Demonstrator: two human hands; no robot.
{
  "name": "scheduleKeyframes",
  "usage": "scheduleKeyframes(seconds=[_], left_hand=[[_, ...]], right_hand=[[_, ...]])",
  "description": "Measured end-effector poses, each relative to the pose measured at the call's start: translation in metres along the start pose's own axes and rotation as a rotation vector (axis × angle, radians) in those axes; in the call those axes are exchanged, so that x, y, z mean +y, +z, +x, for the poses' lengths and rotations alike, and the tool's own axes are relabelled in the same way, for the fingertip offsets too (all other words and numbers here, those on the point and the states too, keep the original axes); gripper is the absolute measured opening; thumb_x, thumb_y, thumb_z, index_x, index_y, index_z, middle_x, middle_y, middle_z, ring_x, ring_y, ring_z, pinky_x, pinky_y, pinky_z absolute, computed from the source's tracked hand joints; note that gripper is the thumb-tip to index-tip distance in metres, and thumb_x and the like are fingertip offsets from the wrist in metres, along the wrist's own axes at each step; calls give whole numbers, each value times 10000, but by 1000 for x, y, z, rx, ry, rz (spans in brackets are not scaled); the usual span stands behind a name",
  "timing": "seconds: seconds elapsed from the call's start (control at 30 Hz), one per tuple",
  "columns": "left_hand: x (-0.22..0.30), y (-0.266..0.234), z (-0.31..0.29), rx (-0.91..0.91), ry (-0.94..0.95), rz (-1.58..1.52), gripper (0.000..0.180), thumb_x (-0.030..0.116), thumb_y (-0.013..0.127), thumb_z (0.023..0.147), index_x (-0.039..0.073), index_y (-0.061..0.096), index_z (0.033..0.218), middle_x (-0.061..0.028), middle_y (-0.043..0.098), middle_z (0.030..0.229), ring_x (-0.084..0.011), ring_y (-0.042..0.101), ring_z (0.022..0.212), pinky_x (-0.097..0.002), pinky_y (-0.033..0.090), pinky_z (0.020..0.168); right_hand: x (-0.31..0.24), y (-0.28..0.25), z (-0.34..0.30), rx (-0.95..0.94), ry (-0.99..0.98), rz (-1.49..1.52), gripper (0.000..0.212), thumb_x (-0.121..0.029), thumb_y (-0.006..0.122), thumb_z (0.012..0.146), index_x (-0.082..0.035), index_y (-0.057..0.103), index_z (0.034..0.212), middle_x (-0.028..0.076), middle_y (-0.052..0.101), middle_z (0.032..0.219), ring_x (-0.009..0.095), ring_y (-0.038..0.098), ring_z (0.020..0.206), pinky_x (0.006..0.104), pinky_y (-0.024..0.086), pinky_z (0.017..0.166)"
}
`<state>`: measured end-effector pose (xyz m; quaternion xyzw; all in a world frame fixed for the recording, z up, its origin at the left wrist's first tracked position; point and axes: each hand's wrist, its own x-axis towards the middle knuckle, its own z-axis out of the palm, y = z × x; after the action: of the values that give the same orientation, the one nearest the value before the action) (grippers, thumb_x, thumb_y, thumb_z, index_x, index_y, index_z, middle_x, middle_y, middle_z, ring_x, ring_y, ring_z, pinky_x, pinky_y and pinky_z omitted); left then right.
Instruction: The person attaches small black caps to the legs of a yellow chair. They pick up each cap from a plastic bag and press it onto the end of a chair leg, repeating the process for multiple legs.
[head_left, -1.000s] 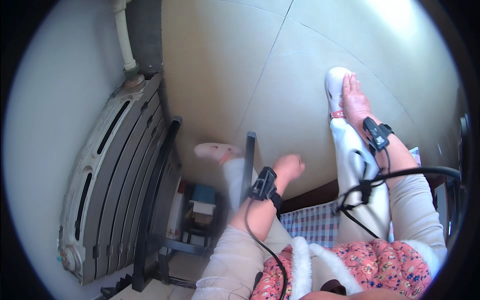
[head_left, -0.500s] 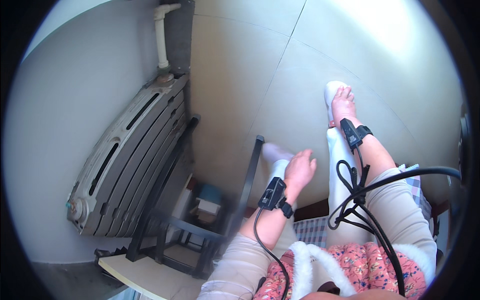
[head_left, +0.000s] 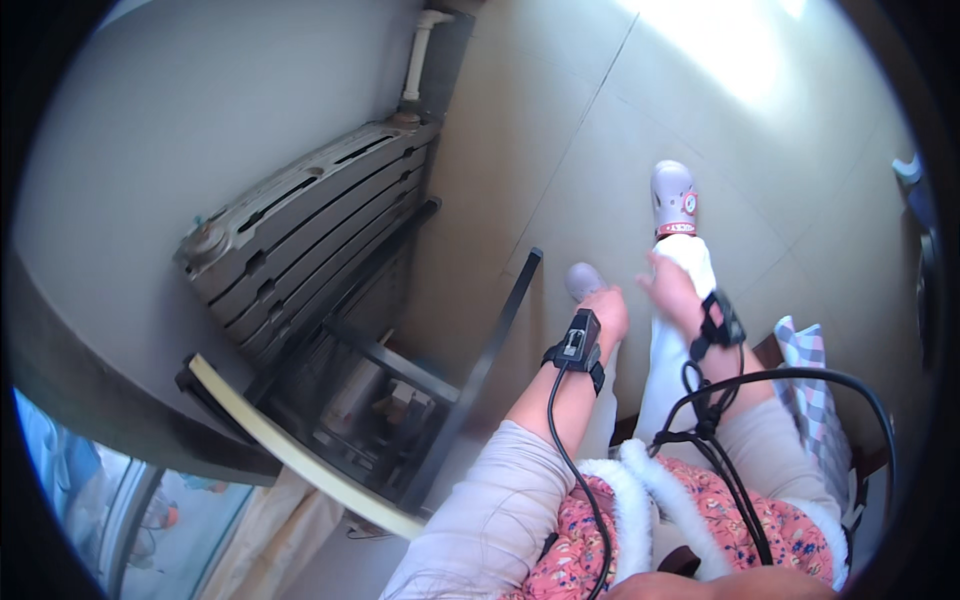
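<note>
My left hand (head_left: 606, 312) rests on my left leg in white trousers, its fingers curled under and nothing in it. A black device (head_left: 580, 340) is strapped to that wrist, with a cable running back to my body. My right hand (head_left: 672, 290) lies on my right shin (head_left: 690, 255) with fingers loosely apart, holding nothing. Its wrist carries a black strap (head_left: 722, 322) with looped cables (head_left: 710, 420). Beyond the hands are my two grey clogs, the right clog (head_left: 673, 196) and the left clog (head_left: 583, 280), on the tiled floor.
A grey ribbed radiator (head_left: 300, 235) with a white pipe (head_left: 414, 55) stands along the wall at left. In front of it is a black metal frame (head_left: 470, 375) and a cream-edged board (head_left: 300, 455). A checked cloth (head_left: 812, 395) lies on the seat at right.
The view has swung, bringing the radiator and frame nearer. My right hand has drawn back from the foot up along the shin. My left hand has come closer to the right one.
</note>
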<state>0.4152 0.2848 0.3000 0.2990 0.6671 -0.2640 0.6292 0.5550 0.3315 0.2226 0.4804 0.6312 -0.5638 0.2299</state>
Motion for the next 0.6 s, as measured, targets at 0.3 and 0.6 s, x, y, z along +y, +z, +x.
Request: scheduleKeyframes(seconds=[0.3, 0.6], left_hand=[[68, -27, -136, -345, 346, 446, 279, 197, 697, 714, 136, 682, 985, -34, 704, 949, -203, 689, 853, -372, 544, 738], [-10, 77, -274, 178, 448, -896, 300, 181, 504, 892, 63, 551, 1164, -122, 647, 941, -243, 627, 870, -351, 482, 775]], right_hand=[[-79, -69, -219, -304, -357, -660, 529, -335, 607, 795, -78, 524, 1251, 124, 538, 1263, 293, 364, 1302, 551, 160, 1096], [-72, -122, -204, -340, -490, -704, 541, -311, 617, 788, -42, 527, 1249, 158, 533, 1281, 298, 402, 1289, 483, 242, 1091]])
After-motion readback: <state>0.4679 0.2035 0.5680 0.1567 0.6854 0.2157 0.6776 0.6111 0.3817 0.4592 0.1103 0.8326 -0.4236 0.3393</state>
